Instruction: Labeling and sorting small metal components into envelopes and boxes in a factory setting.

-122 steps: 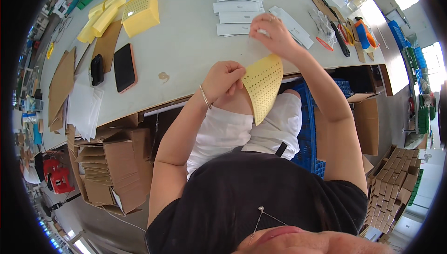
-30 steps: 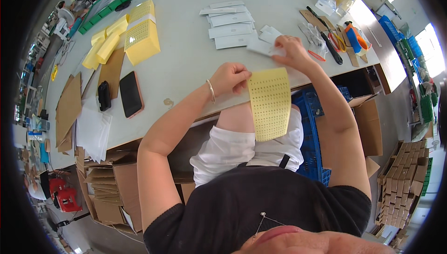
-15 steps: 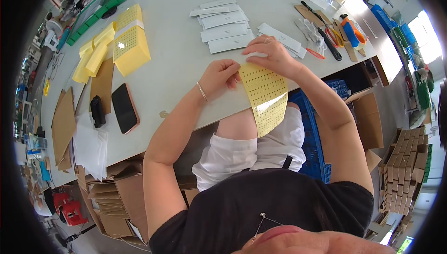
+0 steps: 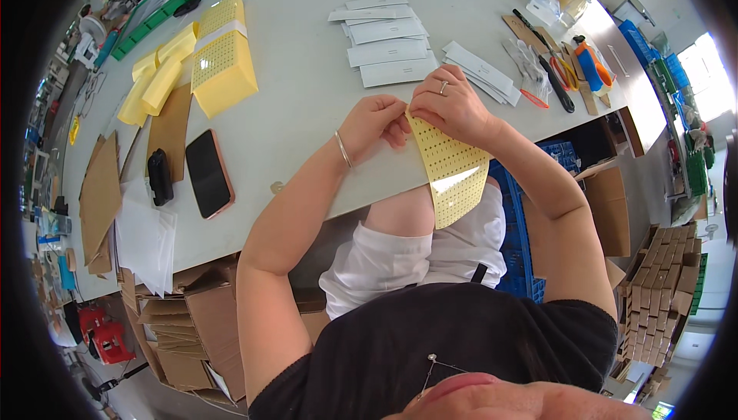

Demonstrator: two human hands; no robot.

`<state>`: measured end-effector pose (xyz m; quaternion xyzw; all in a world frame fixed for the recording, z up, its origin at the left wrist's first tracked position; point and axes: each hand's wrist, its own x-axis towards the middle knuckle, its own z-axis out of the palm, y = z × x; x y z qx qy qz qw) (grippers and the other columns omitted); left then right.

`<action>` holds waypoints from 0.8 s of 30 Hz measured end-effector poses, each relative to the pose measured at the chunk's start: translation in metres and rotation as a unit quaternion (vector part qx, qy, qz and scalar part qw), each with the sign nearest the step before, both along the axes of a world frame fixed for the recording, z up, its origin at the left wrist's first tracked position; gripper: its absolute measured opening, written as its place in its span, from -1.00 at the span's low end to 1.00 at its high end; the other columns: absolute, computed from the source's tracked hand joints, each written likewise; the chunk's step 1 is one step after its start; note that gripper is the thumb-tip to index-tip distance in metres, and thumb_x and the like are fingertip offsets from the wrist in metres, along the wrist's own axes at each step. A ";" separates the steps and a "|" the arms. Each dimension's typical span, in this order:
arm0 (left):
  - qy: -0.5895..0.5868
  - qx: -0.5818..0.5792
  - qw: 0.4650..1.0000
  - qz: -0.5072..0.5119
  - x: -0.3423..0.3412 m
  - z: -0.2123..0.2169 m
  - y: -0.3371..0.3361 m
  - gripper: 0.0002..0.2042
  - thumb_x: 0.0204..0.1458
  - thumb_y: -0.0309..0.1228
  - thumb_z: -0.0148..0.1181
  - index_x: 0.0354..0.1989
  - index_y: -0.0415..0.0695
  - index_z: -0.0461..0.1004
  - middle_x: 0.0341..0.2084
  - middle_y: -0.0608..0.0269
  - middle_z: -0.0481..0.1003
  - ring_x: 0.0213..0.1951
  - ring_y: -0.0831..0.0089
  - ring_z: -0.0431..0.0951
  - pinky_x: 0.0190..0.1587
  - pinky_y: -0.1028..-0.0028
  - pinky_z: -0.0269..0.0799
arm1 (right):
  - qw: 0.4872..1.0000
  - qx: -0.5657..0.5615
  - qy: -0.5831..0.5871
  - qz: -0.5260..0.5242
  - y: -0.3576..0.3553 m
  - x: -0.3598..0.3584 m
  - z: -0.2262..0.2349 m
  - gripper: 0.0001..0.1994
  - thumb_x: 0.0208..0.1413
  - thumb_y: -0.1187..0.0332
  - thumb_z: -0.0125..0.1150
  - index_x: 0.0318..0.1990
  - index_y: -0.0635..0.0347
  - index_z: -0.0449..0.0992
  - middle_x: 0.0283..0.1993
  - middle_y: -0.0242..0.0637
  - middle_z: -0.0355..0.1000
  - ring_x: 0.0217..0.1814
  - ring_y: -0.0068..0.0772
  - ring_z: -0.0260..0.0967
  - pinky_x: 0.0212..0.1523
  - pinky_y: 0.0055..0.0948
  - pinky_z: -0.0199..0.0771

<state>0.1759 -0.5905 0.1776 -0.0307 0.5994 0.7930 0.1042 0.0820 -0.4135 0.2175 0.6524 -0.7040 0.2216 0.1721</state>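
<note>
Your left hand (image 4: 382, 121) pinches the sheet (image 4: 452, 168) by its upper-left corner; your right hand (image 4: 452, 108) overlaps its top edge, grip too bunched to tell. Its long axis runs from both toward you, off the surface (image 4: 300, 58), above your thighs (image 4: 400, 211).

I have my widest lane on the table (image 4: 307, 74), running far between the yellow stack (image 4: 223, 62) on the left and the white envelopes (image 4: 392, 39) in the middle. Nearer, it continues between the phone (image 4: 209, 174) and the left hand (image 4: 378, 121), whose forearm (image 4: 300, 193) bars the way right along the near edge. Straight far from the right hand (image 4: 453, 111), I meet the envelopes and, close beside them, the white strips (image 4: 484, 72). Farther right, a plastic bag (image 4: 529, 74), a black-handled tool (image 4: 561, 88) and a tape dispenser (image 4: 592, 66) crowd together. The yellow sheet (image 4: 457, 178) hangs past the near edge, blocking space over the white shorts (image 4: 384, 258).
</note>
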 end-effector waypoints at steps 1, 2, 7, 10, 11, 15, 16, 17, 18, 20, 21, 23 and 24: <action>-0.001 0.012 1.000 0.005 0.000 0.000 -0.001 -0.78 0.20 -0.32 -0.06 -0.32 -0.22 0.44 -0.55 0.27 0.49 -0.60 0.61 0.45 -0.52 0.59 0.41 | 1.000 -0.001 -0.025 0.002 -0.002 -0.001 -0.001 -0.95 -0.02 0.35 0.19 -0.38 0.04 0.47 -0.31 -0.48 0.40 -0.11 -0.34 0.28 0.05 -0.27 0.16; -0.001 0.013 1.000 0.004 -0.001 0.000 -0.001 -0.78 0.20 -0.32 -0.06 -0.32 -0.22 0.44 -0.55 0.27 0.49 -0.60 0.61 0.45 -0.52 0.59 0.41 | 1.000 -0.001 -0.025 0.003 -0.003 -0.004 0.000 -0.95 -0.02 0.35 0.19 -0.38 0.04 0.47 -0.31 -0.48 0.40 -0.11 -0.34 0.28 0.05 -0.27 0.16; -0.018 -0.021 0.999 0.027 -0.003 -0.003 0.002 -0.78 0.16 -0.34 -0.03 -0.37 -0.26 0.43 -0.57 0.22 0.48 -0.64 0.53 0.46 -0.55 0.53 0.44 | 0.988 0.038 -0.138 -0.063 -0.016 -0.043 0.003 -0.91 0.08 0.32 0.09 -0.36 0.09 0.44 -0.22 -0.36 0.37 -0.03 -0.27 0.23 0.08 -0.28 0.10; -0.009 -0.056 0.998 0.014 -0.004 -0.002 0.002 -0.77 0.15 -0.33 -0.01 -0.40 -0.27 0.43 -0.58 0.20 0.48 -0.63 0.52 0.47 -0.54 0.54 0.45 | 0.982 0.067 -0.136 -0.108 -0.031 -0.063 -0.004 -0.88 0.11 0.29 0.06 -0.34 0.10 0.46 -0.19 -0.35 0.38 0.00 -0.27 0.20 0.10 -0.24 0.07; -0.010 -0.056 0.998 0.013 -0.004 -0.002 0.001 -0.77 0.15 -0.33 -0.01 -0.40 -0.27 0.43 -0.58 0.20 0.48 -0.63 0.52 0.47 -0.54 0.54 0.45 | 0.981 0.090 -0.128 -0.114 -0.037 -0.067 -0.008 -0.88 0.11 0.29 0.07 -0.33 0.10 0.47 -0.19 -0.35 0.38 0.01 -0.27 0.21 0.10 -0.24 0.08; -0.001 -0.066 0.998 0.000 -0.003 -0.001 0.001 -0.77 0.15 -0.32 -0.03 -0.39 -0.23 0.45 -0.58 0.27 0.49 -0.63 0.57 0.45 -0.53 0.57 0.41 | 0.963 0.142 -0.118 -0.194 -0.050 -0.068 -0.025 -0.84 0.11 0.29 0.07 -0.20 0.08 0.46 -0.16 -0.32 0.39 0.04 -0.23 0.24 0.09 -0.23 0.13; -0.003 -0.063 0.998 0.000 -0.003 -0.001 0.001 -0.76 0.15 -0.32 -0.03 -0.40 -0.23 0.45 -0.58 0.27 0.49 -0.63 0.57 0.45 -0.53 0.57 0.41 | 0.971 0.120 -0.112 -0.176 -0.051 -0.069 -0.026 -0.84 0.11 0.29 0.07 -0.20 0.08 0.46 -0.16 -0.32 0.39 0.04 -0.23 0.24 0.09 -0.23 0.13; -0.003 -0.064 0.998 0.002 -0.003 -0.002 0.001 -0.76 0.15 -0.32 -0.03 -0.40 -0.23 0.45 -0.58 0.27 0.49 -0.63 0.57 0.45 -0.53 0.57 0.41 | 0.968 0.104 -0.134 -0.184 -0.050 -0.069 -0.027 -0.79 0.09 0.29 0.08 -0.12 0.07 0.43 -0.14 -0.31 0.39 0.04 -0.20 0.26 0.08 -0.21 0.16; 0.002 -0.071 0.997 -0.002 -0.003 -0.003 0.001 -0.76 0.15 -0.32 -0.03 -0.41 -0.23 0.45 -0.58 0.26 0.49 -0.63 0.57 0.45 -0.54 0.58 0.41 | 0.965 0.089 -0.157 -0.191 -0.049 -0.069 -0.028 -0.73 0.08 0.29 0.10 -0.04 0.05 0.40 -0.12 -0.29 0.39 0.03 -0.17 0.27 0.08 -0.20 0.18; 0.006 -0.081 0.997 -0.002 -0.004 -0.008 0.003 -0.76 0.15 -0.32 -0.04 -0.42 -0.24 0.45 -0.58 0.26 0.49 -0.63 0.56 0.45 -0.54 0.58 0.41 | 0.972 0.093 -0.134 -0.169 -0.041 -0.068 -0.028 -0.67 0.07 0.30 0.12 0.01 0.04 0.37 -0.11 -0.27 0.39 0.03 -0.16 0.28 0.08 -0.19 0.19; 0.016 -0.075 0.997 -0.007 -0.004 -0.010 0.005 -0.75 0.13 -0.32 -0.03 -0.44 -0.25 0.44 -0.60 0.23 0.48 -0.64 0.54 0.46 -0.56 0.56 0.41 | 0.977 0.095 -0.114 -0.151 -0.037 -0.068 -0.026 -0.62 0.05 0.30 0.14 0.06 0.03 0.34 -0.09 -0.25 0.39 0.03 -0.15 0.29 0.09 -0.17 0.20; 0.045 -0.088 0.995 -0.008 -0.004 -0.011 0.003 -0.75 0.12 -0.33 -0.03 -0.45 -0.26 0.44 -0.62 0.23 0.48 -0.65 0.55 0.46 -0.58 0.56 0.41 | 0.980 0.130 -0.069 -0.136 -0.028 -0.061 -0.023 -0.58 0.00 0.29 0.19 0.07 0.02 0.34 -0.10 -0.23 0.40 0.05 -0.15 0.28 0.12 -0.19 0.21; 0.059 -0.107 0.992 -0.004 -0.002 -0.012 0.005 -0.76 0.13 -0.33 -0.04 -0.43 -0.25 0.44 -0.62 0.25 0.47 -0.65 0.57 0.45 -0.59 0.58 0.40 | 0.984 0.127 -0.042 -0.116 -0.026 -0.057 -0.021 -0.57 -0.01 0.30 0.19 0.07 0.03 0.34 -0.09 -0.23 0.40 0.06 -0.15 0.27 0.12 -0.20 0.21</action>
